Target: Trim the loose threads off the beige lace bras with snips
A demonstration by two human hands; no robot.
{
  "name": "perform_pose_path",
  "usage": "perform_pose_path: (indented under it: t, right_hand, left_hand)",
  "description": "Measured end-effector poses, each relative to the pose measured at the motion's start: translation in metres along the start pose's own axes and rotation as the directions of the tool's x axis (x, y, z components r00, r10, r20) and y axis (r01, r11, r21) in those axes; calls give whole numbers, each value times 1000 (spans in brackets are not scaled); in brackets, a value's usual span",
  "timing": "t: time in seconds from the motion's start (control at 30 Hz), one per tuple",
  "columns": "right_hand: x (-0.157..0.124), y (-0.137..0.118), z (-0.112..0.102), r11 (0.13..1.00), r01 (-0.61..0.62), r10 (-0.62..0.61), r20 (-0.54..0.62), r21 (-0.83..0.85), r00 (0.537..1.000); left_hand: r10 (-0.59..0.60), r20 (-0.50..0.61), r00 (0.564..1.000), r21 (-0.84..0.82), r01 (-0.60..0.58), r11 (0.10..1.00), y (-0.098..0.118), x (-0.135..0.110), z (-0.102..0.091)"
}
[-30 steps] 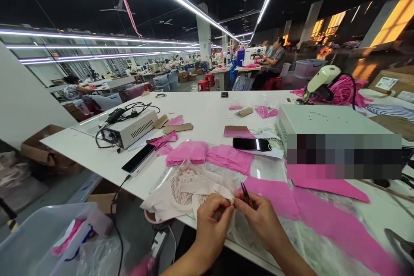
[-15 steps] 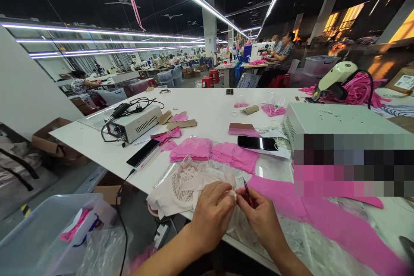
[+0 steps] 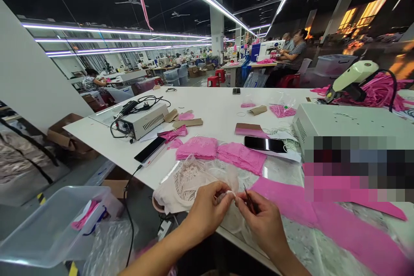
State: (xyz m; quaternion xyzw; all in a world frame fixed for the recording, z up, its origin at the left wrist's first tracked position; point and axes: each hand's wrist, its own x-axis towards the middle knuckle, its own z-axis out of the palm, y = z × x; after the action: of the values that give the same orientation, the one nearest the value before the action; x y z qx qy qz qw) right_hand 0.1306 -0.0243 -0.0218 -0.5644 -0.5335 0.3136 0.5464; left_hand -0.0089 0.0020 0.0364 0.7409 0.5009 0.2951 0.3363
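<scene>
Cream lace fabric [image 3: 186,183] lies bunched at the front edge of the table, with a sheer part running up to my hands. My left hand [image 3: 210,209] is closed in a pinch on a light edge of this fabric. Close beside it, my right hand [image 3: 263,215] has slim dark tweezers [image 3: 248,198] tucked in its fingers, points upward. The thumb and forefinger of that hand meet at the same fabric edge; how firmly they grip it I cannot tell. Just beyond are stacks of pink lace pieces [image 3: 197,148], and a long pink fabric strip [image 3: 284,198] stretches to the right.
On the white table [image 3: 213,108] are a phone [image 3: 265,144], a tablet-like device [image 3: 150,150] with a cable, a grey control box [image 3: 144,123] and a larger pale machine [image 3: 343,123]. A clear plastic bin [image 3: 42,228] stands at lower left. People sew in the background.
The view has swung slightly left, so the table things sit further right. Both hands stay together at the cream fabric; the left fingers have opened a little around its edge.
</scene>
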Motion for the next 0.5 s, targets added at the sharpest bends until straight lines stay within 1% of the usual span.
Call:
perform_pose_path:
  t: [0.13, 0.2, 0.23, 0.33, 0.43, 0.5]
  right_hand:
    - [7, -4, -3, 984, -124, 110, 106, 132, 988]
    - [10, -8, -4, 973, -160, 139, 137, 164, 981]
    - [11, -10, -5, 972, -168, 145, 142, 165, 979]
    - [13, -15, -5, 977, -166, 148, 134, 133, 980]
    - [14, -17, -4, 977, -169, 154, 115, 131, 981]
    - [16, -17, -3, 976, -174, 159, 113, 132, 981]
  left_hand:
    - [-41, 21, 999, -129, 44, 991, -7, 3, 1]
    - [-29, 46, 999, -173, 37, 984, -7, 4, -1]
    - [-21, 55, 998, -170, 31, 985, -7, 5, -2]
    - [4, 46, 999, -79, 0, 997, -2, 7, -6]
    - [57, 18, 998, 25, -57, 998, 1, 8, -8]
    - [89, 10, 996, 67, -90, 994, 3, 8, -8]
